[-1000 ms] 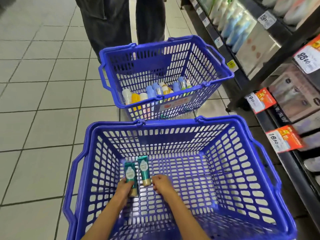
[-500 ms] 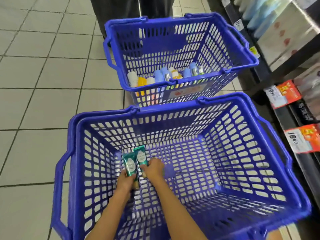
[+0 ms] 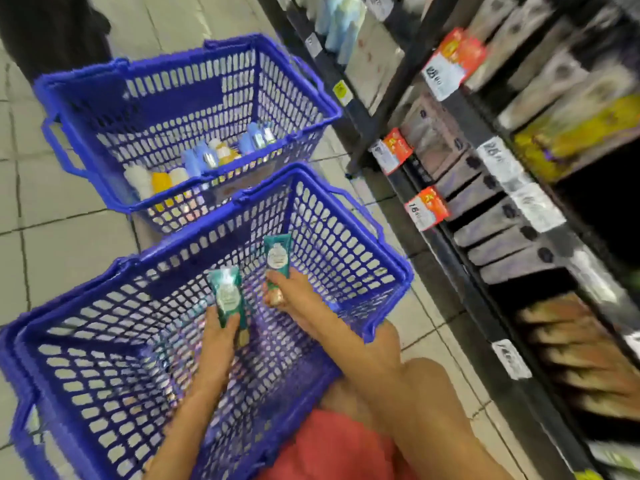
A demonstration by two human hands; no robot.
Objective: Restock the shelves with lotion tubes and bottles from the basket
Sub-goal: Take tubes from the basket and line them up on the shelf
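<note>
Both tubes are picked, neither shelved yet. The left hand (image 3: 218, 336) has its fingers wrapped round one green lotion tube (image 3: 227, 294). The right hand (image 3: 294, 296) grips the second green tube (image 3: 277, 254) by its lower end. Both tubes are held upright over the near basket (image 3: 104, 358), slightly apart. I see no other tubes in that basket. The far basket (image 3: 194, 84) holds a row of bottles (image 3: 162, 183), so plenty is probably left. The shelves (image 3: 519, 237) are to the right, with dark gaps.

Versus earlier, the tubes were low on the basket floor, side by side. Now they are raised and separated, and the view has swung toward the shelves.
</note>
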